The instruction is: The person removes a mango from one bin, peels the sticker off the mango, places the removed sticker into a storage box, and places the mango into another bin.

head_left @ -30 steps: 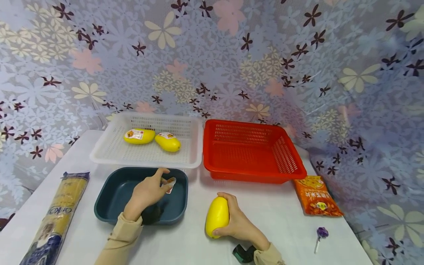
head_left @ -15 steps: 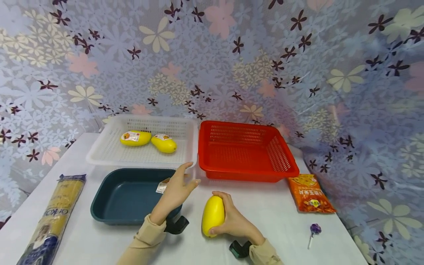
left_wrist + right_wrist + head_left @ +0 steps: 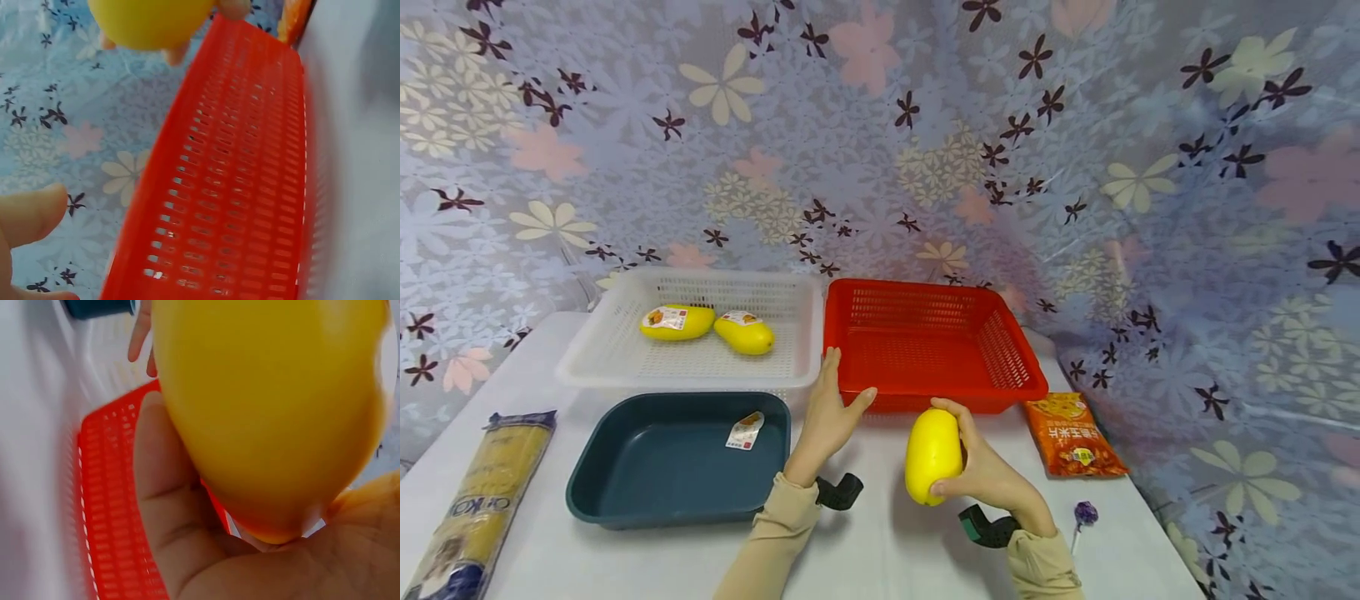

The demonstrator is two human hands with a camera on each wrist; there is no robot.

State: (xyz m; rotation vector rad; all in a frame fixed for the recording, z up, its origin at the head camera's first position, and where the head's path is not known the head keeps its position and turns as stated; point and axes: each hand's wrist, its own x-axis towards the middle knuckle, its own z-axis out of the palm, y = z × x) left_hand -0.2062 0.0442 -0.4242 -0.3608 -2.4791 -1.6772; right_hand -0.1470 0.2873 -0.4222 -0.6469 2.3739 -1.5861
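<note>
My right hand [image 3: 981, 467] grips a smooth yellow mango [image 3: 933, 457], fingers on its far side and thumb at its near end, raised over the white table in front of the red basket [image 3: 925, 398]. In the right wrist view the mango [image 3: 269, 412] fills most of the picture. My left hand [image 3: 831, 417], fingers straight and thumb spread, hovers by the basket's front left corner and holds nothing. A crumpled printed label [image 3: 746, 431] lies in the dark teal basin [image 3: 662, 479], left of that hand. Two labelled mangoes [image 3: 677, 322] rest in the white basket [image 3: 692, 379].
At the far left lies a long pack of pasta [image 3: 486, 500]. An orange snack bag [image 3: 1073, 435] sits right of the red basket, with a purple lollipop [image 3: 1084, 515] nearer the table's right edge. Behind everything hangs a flowered cloth [image 3: 880, 142].
My left hand has let go of the label in the teal basin and moved right to the red basket's corner. My right hand has lifted the mango off the table, toward the red basket.
</note>
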